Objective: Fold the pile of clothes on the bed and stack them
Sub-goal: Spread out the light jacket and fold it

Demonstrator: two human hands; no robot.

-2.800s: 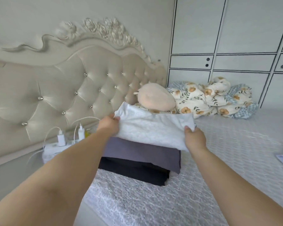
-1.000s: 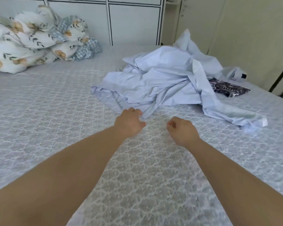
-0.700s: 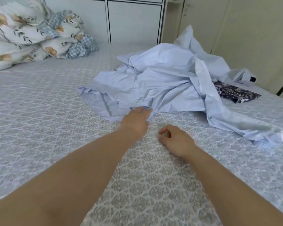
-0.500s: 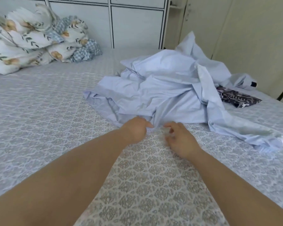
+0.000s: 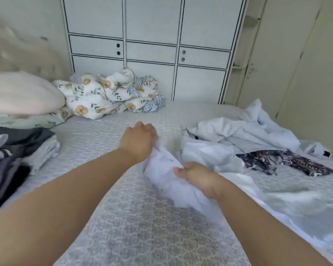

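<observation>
**Mia:** Both hands are busy. Her left hand has its fingers curled tight round one end of the pale blue cloth. Her right hand grips the same cloth a bit lower, with the thumb on top.

**Ben:** Why does she hold it in two places?

**Mia:** I think she wants to pull it free of the heap and spread it out flat. You need two ends to do that. The cloth looks blurry, so I can't tell what kind of clothing it is.

**Ben:** Where is the rest?

**Mia:** On the bed, over to the right. The heap of light clothes is all crumpled there, and a dark patterned piece lies flat just beside it.

**Ben:** How many are in the heap?

**Mia:** I can't count them. They are too tangled. I count one dark patterned piece, and one cloth in her hands.

**Ben:** And the folded ones?

**Mia:** The stack sits at the left edge, near the pillows. I guess it is kept well apart from the heap so the neat ones don't get mixed up. I see grey, dark and pale layers, but part of it is cut off, so no sure count.

**Ben:** Pillows?

**Mia:** One peach pillow, and one flowery bundle of bedding by the wardrobe.
</observation>
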